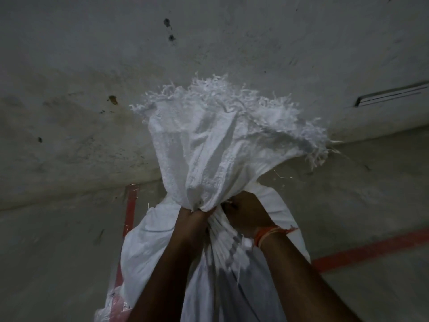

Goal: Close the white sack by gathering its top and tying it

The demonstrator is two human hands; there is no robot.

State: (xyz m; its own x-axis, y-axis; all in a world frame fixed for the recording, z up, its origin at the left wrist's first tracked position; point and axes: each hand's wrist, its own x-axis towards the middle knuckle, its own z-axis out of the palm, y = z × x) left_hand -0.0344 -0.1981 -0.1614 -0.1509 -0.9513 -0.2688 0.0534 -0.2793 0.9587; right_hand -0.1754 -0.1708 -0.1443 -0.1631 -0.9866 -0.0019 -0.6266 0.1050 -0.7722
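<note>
We stand over the white woven sack [162, 247], which rests upright on the grey concrete floor [58, 252] against a stained wall [92, 66], between two red painted lines [371, 252] on the floor. Our left hand [193, 219] is wrapped tight around the neck of the sack, fingers curled shut on the bunched fabric, so the gathered pleats [222, 242] below the fist cannot spread open again. Our right hand [246, 216], with an orange thread band [267, 235] on its wrist, sits just beside the left at the same neck, fingers closed in a narrow pinch on something small and pale at the choke point; whether that is a tie string or a fold of the sack we cannot tell. Above both fists the loose top [209, 147] fans out, its frayed edge [220, 91] standing free, and this leaves us enough spare cloth to bind below it. We judge the gathering done and the tying just under way; the left grip must hold firm while the right works, or the neck will slacken
</note>
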